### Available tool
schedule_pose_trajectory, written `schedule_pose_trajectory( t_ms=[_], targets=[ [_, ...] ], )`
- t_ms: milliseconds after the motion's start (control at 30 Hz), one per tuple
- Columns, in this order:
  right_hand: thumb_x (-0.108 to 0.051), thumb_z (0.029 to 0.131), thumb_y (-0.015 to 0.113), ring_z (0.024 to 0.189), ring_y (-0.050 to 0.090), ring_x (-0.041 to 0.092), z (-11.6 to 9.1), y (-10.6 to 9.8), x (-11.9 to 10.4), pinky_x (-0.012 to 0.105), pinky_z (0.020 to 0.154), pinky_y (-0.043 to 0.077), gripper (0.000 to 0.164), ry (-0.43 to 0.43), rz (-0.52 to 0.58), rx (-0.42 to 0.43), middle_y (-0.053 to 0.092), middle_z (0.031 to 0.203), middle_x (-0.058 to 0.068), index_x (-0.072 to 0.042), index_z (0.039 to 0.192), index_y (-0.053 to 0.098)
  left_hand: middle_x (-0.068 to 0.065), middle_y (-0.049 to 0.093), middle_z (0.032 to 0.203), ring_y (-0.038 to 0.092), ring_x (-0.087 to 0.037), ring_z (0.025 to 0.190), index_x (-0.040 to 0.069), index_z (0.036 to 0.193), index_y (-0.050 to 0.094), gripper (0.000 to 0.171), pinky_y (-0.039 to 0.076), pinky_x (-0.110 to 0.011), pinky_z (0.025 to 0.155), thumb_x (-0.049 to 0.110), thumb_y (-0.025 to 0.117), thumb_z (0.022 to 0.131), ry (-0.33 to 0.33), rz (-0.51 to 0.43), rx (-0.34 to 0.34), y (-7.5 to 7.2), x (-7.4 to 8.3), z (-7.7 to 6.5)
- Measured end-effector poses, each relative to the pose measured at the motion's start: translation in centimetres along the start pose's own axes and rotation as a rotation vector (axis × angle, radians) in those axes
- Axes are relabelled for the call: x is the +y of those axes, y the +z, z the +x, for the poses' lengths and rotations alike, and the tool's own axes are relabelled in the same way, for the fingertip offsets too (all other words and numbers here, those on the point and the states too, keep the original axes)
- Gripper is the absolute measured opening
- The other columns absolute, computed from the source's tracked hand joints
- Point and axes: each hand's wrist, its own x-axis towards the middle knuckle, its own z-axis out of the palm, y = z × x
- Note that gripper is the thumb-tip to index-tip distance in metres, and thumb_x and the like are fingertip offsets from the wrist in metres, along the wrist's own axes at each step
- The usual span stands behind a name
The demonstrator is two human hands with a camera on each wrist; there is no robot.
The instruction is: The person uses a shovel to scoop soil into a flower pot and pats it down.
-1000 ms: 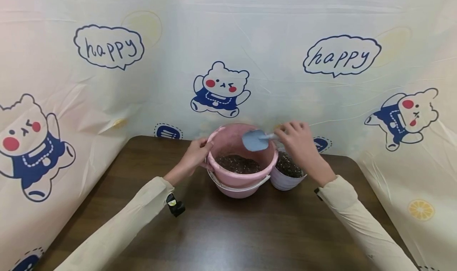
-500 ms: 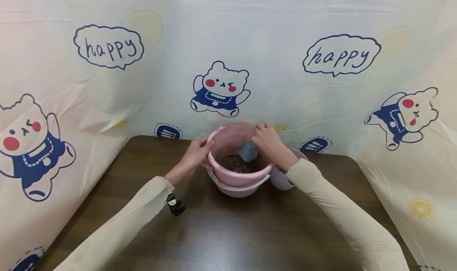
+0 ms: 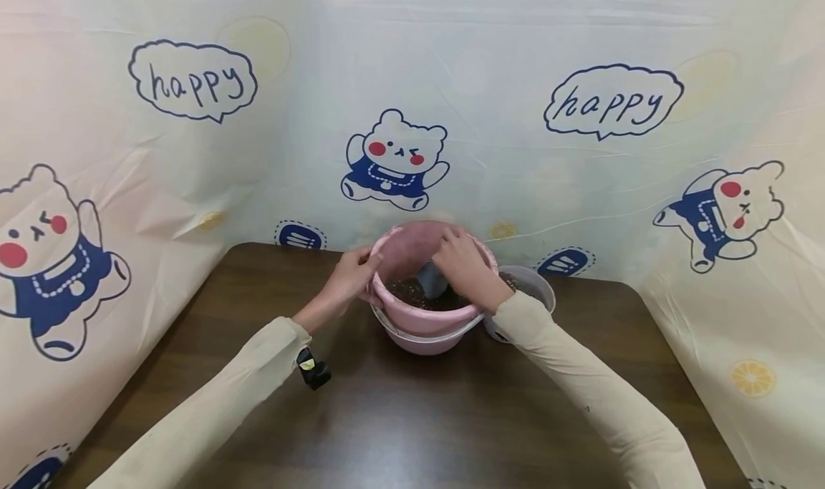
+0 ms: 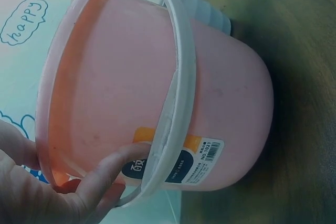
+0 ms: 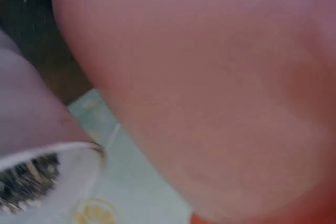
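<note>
A pink bucket with dark soil in it stands at the middle of the table. My left hand grips its rim at the left. In the left wrist view, fingers reach the outer wall by the white handle. With the right hand, over the bucket's mouth, I hold a small blue-grey trowel. Its blade dips into the soil, and my fingers hide its handle. Close on the right stands a pale ribbed pot, partly behind my right forearm; the right wrist view shows soil inside it.
The dark wooden table stretches toward me in front of the bucket. A printed cloth hangs behind the table and along both sides. A black strap device sits on my left wrist.
My right hand has carried the trowel left from the bucket's right rim and lowered its blade into the soil. The left hand keeps its grip on the rim.
</note>
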Motion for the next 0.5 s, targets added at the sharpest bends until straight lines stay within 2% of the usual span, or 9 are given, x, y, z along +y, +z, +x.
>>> schedule_pose_trajectory(
  t_ms=[133,200,333,500],
  targets=[
    [-0.024,0.081,0.090,0.097,0.062,0.031,-0.2,0.3,0.6,0.045,0.093,0.055,0.018,0.002,0.201,0.008,0.075,0.089,0.009,-0.011,0.081,0.078,-0.031,0.048,0.149,0.069,-0.030,0.085,-0.003,0.157,0.040,0.049,0.068,-0.040,0.063,0.020,0.044,0.113,0.004,0.000,0.000,0.0,0.0,0.0],
    [-0.022,0.079,0.090,0.098,0.063,0.033,-0.2,0.5,0.8,0.048,0.097,0.054,0.019,-0.007,0.260,0.004,0.075,0.088,0.010,-0.009,0.080,0.077,-0.032,0.048,0.149,0.070,-0.028,0.082,-0.003,0.157,0.039,0.050,0.068,-0.041,0.063,0.020,0.043,0.113,0.008,0.003,-0.006,0.0,0.1,0.0],
    [-0.016,0.078,0.088,0.098,0.064,0.034,-0.1,0.8,1.1,0.048,0.101,0.053,0.016,-0.017,0.288,-0.002,0.074,0.085,0.011,-0.008,0.079,0.074,-0.030,0.048,0.150,0.071,-0.029,0.083,-0.002,0.158,0.038,0.050,0.068,-0.042,0.064,0.021,0.044,0.114,0.002,0.017,-0.006,0.0,0.2,-0.1],
    [-0.015,0.078,0.087,0.097,0.065,0.035,-0.1,1.0,1.2,0.048,0.102,0.053,0.017,-0.031,0.303,-0.004,0.073,0.083,0.011,-0.007,0.077,0.073,-0.030,0.047,0.152,0.071,-0.041,0.097,-0.001,0.159,0.037,0.051,0.069,-0.043,0.067,0.022,0.044,0.114,-0.007,0.033,-0.006,-0.1,0.0,-0.1]
  ],
)
